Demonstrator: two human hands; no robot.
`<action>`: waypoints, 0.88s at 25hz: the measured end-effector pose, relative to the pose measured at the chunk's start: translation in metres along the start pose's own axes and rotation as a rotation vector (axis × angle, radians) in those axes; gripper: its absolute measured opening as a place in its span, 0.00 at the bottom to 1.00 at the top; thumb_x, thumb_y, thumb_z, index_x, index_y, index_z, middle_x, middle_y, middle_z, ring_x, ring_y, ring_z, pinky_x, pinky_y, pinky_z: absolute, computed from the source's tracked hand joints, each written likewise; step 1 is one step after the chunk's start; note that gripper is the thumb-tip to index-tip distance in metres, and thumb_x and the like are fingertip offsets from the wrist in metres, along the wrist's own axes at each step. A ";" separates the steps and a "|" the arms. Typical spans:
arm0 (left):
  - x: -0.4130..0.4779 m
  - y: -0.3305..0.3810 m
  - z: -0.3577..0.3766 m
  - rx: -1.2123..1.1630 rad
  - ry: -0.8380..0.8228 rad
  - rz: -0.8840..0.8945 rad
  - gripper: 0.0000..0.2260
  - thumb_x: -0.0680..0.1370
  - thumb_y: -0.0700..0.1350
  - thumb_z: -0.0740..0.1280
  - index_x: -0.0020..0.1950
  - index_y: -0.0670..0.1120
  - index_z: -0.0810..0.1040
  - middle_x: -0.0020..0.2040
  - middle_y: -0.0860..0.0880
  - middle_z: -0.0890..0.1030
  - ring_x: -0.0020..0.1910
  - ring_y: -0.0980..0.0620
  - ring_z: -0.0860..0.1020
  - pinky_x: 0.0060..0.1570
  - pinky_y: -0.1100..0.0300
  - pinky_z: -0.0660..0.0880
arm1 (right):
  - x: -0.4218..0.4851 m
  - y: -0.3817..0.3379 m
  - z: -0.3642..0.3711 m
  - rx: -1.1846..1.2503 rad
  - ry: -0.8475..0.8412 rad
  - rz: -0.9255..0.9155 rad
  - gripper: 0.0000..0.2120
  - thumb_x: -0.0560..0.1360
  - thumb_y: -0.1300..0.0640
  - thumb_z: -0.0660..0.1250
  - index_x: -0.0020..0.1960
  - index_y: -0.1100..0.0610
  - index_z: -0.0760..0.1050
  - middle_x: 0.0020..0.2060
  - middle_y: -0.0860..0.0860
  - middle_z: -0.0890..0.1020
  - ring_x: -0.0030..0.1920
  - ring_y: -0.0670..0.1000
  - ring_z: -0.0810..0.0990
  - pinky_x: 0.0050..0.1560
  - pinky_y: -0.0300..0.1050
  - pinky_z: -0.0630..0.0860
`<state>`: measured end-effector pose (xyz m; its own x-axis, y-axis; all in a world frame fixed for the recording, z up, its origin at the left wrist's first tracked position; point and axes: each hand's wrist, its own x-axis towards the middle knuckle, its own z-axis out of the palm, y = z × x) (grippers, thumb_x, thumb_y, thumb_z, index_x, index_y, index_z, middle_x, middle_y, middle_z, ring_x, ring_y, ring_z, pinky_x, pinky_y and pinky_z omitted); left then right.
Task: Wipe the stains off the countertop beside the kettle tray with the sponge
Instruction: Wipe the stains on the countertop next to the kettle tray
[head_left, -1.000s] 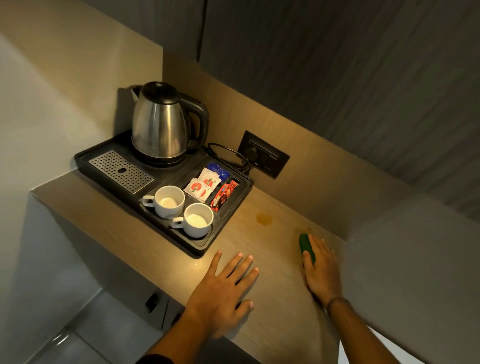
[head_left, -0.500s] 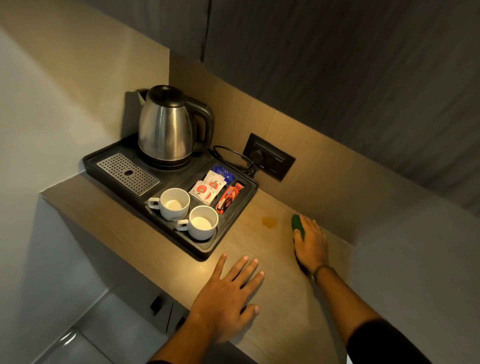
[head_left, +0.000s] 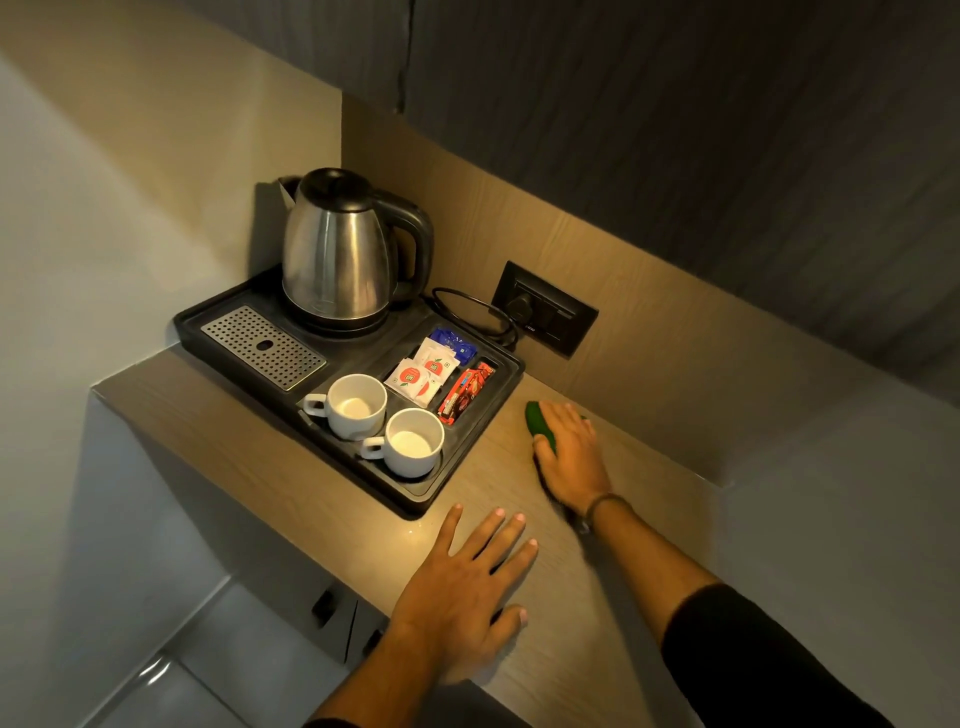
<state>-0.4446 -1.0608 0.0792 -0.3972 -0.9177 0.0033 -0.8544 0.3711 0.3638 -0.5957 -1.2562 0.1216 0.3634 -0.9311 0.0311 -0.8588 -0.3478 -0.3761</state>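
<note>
- Our left hand (head_left: 470, 587) lies flat on the worktop (head_left: 249, 457), fingers spread wide, and it holds nothing. It only props us up near the front edge.
- To the left stands the black kettle tray (head_left: 470, 452), with the kettle (head_left: 337, 249) at the back, two white cups (head_left: 387, 426) at the front and little packets (head_left: 436, 371) in a side box.
- If our wiping swings too far left, we think the sponge could bump the tray and make the cups rattle or tip.
- Just right of the tray, the green sponge (head_left: 537, 421) sits on the worktop. Only its left end peeks out.
- Our right hand (head_left: 571, 452) presses down on top of the sponge, fingers bent over it and the thumb against its near side. It has hold of the sponge and nothing else.
- We cannot see any stain now. It may be under the sponge and hand, so we cannot tell if it is gone.
- If we push too lightly, a mark could stay behind. If we lift off too soon, we might miss a bit.
- Behind the sponge are the cord (head_left: 478, 312) and the wall plug (head_left: 545, 312). A wet sponge sliding back there would be bad, because water and plugs do not mix.
</note>
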 end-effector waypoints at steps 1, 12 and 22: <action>0.000 0.000 0.000 0.003 -0.002 -0.001 0.31 0.85 0.66 0.48 0.85 0.56 0.45 0.87 0.52 0.41 0.83 0.50 0.36 0.78 0.34 0.33 | -0.012 -0.003 0.006 0.006 -0.044 -0.113 0.27 0.85 0.52 0.60 0.82 0.51 0.58 0.81 0.52 0.63 0.82 0.53 0.55 0.82 0.60 0.50; -0.001 -0.002 0.004 0.026 0.033 0.011 0.31 0.85 0.66 0.49 0.85 0.56 0.47 0.87 0.51 0.44 0.84 0.50 0.38 0.79 0.33 0.36 | -0.054 0.029 -0.004 0.044 -0.029 -0.106 0.27 0.84 0.53 0.61 0.82 0.48 0.59 0.82 0.49 0.62 0.83 0.51 0.54 0.82 0.57 0.48; 0.000 -0.002 0.004 0.039 0.018 0.011 0.32 0.84 0.67 0.47 0.85 0.56 0.45 0.87 0.51 0.43 0.84 0.48 0.37 0.79 0.32 0.38 | -0.121 0.044 -0.015 0.062 0.116 0.151 0.27 0.83 0.55 0.63 0.81 0.48 0.61 0.81 0.49 0.64 0.82 0.51 0.56 0.82 0.56 0.52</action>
<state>-0.4443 -1.0609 0.0746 -0.4012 -0.9157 0.0241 -0.8623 0.3864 0.3274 -0.6828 -1.1606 0.1150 0.1852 -0.9798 0.0754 -0.8750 -0.1993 -0.4412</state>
